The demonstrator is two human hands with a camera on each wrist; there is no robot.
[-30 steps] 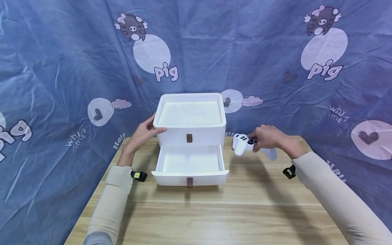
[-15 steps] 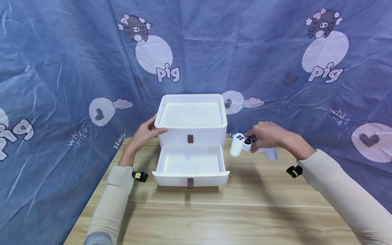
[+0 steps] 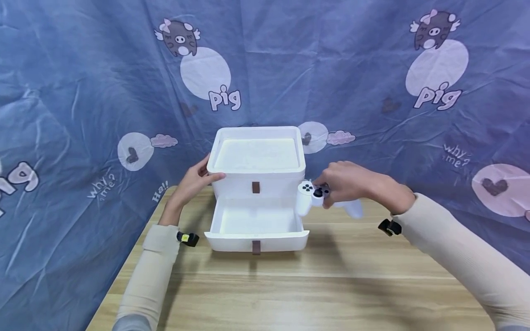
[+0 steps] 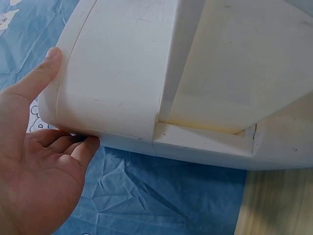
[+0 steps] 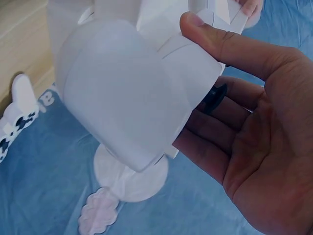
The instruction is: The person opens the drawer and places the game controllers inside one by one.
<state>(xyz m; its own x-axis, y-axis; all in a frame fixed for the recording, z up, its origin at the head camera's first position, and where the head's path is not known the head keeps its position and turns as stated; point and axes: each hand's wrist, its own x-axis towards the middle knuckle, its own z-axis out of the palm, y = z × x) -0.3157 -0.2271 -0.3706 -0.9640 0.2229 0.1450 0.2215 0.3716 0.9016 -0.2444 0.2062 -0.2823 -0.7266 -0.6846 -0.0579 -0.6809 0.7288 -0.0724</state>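
Observation:
A white drawer unit stands at the back of the table, its lower drawer pulled out and its upper one closed. At its left front corner, my left hand grips the body, thumb on the front and fingers against the side. My right hand holds a white game controller above the table, one handle close to the drawer's right edge. In the right wrist view, the thumb lies on the controller's white back and curled fingers lie on its other face, near a black stick.
A second white controller lies on the left of the right wrist view. The unit's top is a shallow rimmed tray. Blue printed cloth hangs right behind the wooden table.
The right hand has carried the controller leftward, from beside the drawer unit to the open drawer's right edge. My left hand stays on the unit's corner.

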